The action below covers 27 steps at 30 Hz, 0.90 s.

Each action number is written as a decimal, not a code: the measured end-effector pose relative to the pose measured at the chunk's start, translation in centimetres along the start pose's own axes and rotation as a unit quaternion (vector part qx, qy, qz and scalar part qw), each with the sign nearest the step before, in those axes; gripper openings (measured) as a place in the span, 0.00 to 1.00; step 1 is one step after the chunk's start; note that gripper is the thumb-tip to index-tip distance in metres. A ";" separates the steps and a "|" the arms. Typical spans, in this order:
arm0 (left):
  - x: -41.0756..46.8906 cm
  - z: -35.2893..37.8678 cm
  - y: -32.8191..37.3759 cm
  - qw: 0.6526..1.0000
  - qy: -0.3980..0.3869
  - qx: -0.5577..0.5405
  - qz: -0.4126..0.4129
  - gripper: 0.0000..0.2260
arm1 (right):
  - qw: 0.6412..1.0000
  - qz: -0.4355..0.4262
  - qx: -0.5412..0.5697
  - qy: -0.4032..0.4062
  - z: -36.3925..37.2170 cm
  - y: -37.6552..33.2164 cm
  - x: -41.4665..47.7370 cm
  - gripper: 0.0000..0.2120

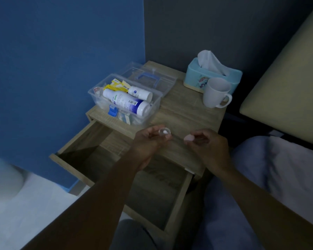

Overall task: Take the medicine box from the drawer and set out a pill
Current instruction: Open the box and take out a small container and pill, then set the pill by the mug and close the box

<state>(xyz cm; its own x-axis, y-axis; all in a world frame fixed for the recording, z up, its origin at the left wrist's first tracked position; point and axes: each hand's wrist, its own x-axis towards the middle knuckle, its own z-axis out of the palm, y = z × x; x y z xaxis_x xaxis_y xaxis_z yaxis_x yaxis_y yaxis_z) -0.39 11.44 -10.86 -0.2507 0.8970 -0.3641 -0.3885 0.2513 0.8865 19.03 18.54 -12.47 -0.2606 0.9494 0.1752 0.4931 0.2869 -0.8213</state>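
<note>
The clear medicine box [156,102] stands open on the wooden nightstand [186,112], holding white bottles [126,101] and packets, its lid [152,78] folded back behind it. The drawer [126,170] below is pulled out. My left hand [150,139] holds a small clear cap [164,132] with a white pill in it, just above the nightstand's front edge. To its right, my right hand [206,143] grips a small dark bottle; something pale and blurred [189,138] shows at the fingertips.
A white mug [216,92] and a light blue tissue box [211,76] stand at the nightstand's back right. A bed with a cream headboard [285,82] and grey bedding [278,168] lies to the right. A blue wall panel is on the left.
</note>
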 end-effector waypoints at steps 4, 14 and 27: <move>1.0 0.5 -0.3 0.979 0.030 0.183 0.080 0.19 | 1.000 -0.012 -0.015 0.005 0.2 1.6 -1.2 0.15; 2.7 1.5 -2.2 0.857 0.011 0.451 0.250 0.16 | 0.991 -0.097 -0.087 -0.011 -0.2 3.0 -0.7 0.12; 3.7 1.2 -4.6 0.789 0.026 0.550 0.273 0.24 | 0.998 -0.049 0.018 -0.039 -0.5 3.8 -0.9 0.17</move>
<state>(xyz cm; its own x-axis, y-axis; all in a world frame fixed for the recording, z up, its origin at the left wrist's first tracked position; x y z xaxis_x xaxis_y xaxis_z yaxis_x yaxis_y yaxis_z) 1.53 14.03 -15.89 -0.1612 0.9720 0.1712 0.7864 0.0218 0.6173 21.54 18.80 -15.44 -0.3708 0.9038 0.2137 0.4324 0.3717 -0.8215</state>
